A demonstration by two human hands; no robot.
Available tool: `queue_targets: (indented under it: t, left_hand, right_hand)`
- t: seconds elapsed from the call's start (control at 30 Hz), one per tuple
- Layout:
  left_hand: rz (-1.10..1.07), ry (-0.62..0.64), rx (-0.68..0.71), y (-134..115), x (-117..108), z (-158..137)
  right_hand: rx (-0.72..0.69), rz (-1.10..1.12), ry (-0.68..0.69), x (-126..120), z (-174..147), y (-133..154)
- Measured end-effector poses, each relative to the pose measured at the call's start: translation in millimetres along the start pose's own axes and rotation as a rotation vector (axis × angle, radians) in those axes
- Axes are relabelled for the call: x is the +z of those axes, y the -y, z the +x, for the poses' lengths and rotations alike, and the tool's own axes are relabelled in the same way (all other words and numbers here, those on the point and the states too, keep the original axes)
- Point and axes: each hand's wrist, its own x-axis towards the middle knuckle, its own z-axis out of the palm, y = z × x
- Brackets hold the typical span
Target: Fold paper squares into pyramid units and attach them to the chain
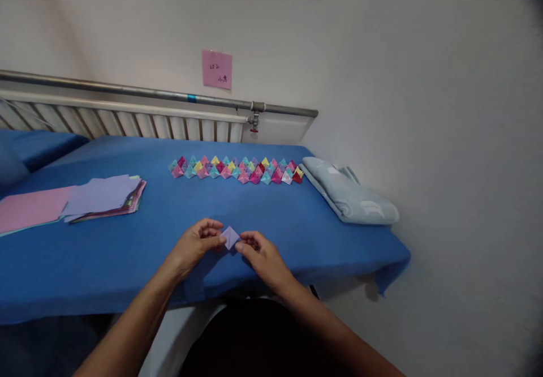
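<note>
A small folded square of lilac paper (pixel 230 238) is held corner-up, like a diamond, just above the blue cloth. A crease runs down its front. My left hand (pixel 199 242) pinches its left corner between thumb and fingers. At the opposite corner, my right hand (pixel 259 252) grips it the same way, thumb in front. Beyond both hands lie rows of small folded paper pieces (pixel 224 168) in pink, teal, yellow, purple and red, set close together. To the left is a stack of lilac paper sheets (pixel 99 195) with other colours beneath.
Pink sheets (pixel 31 208) lie at the far left of the blue-covered table (pixel 169 275). A folded light-blue blanket (pixel 348 193) rests at the right end by the wall. Behind the table stand a white radiator (pixel 169 125) and a metal pipe (pixel 139 91); a pink note (pixel 216 69) hangs above.
</note>
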Motion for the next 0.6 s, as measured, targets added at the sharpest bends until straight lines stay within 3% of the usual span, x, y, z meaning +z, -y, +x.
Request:
queue_targets:
  t: [0.17, 0.3, 0.43, 0.6]
  left_hand:
    - [-0.200, -0.115, 0.000, 7.1, 18.6, -10.0]
    - [-0.178, -0.037, -0.001, 6.2, 20.2, -10.3]
    - [0.196, 0.098, 0.184, -3.5, 10.3, -8.6]
    - [0.760, 0.031, 0.591, 0.6, 8.9, -6.5]
  right_hand:
    - [0.026, 0.105, -0.003, 9.7, 1.0, 1.6]
    - [-0.069, -0.061, -0.048, 7.5, 0.6, -3.9]
    - [-0.314, -0.447, -0.077, 0.1, -1.1, -3.3]
    - [-0.577, -0.777, -0.087, -8.5, -2.1, -3.8]
